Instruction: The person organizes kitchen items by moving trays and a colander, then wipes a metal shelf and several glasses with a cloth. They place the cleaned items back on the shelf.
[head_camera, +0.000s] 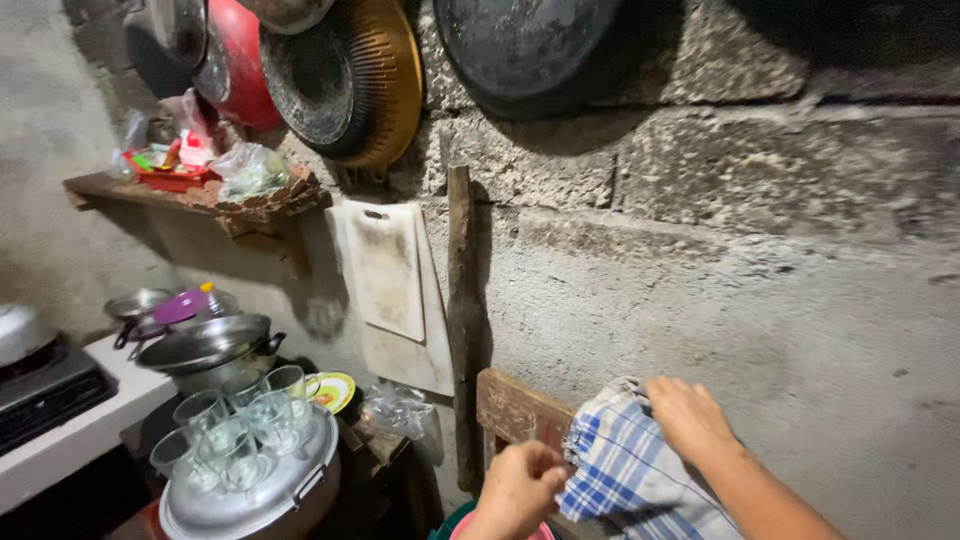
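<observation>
Head view: a blue-and-white checked cloth (632, 470) hangs over a wooden rail (515, 408) against the concrete wall (800, 300). Left hand (520, 485) curls shut on the cloth's lower left edge. Right hand (688, 415) pinches its upper edge. Far left, upturned glasses (235, 425) sit on a metal pot lid (265, 495); a cutting board (385, 268) hangs above.

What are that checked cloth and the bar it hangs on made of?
The checked cloth, touched by both the left hand and right hand, looks like woven cotton: soft folds, frayed fringe. The bar appears rough, unpainted wood, worn and grainy.
</observation>
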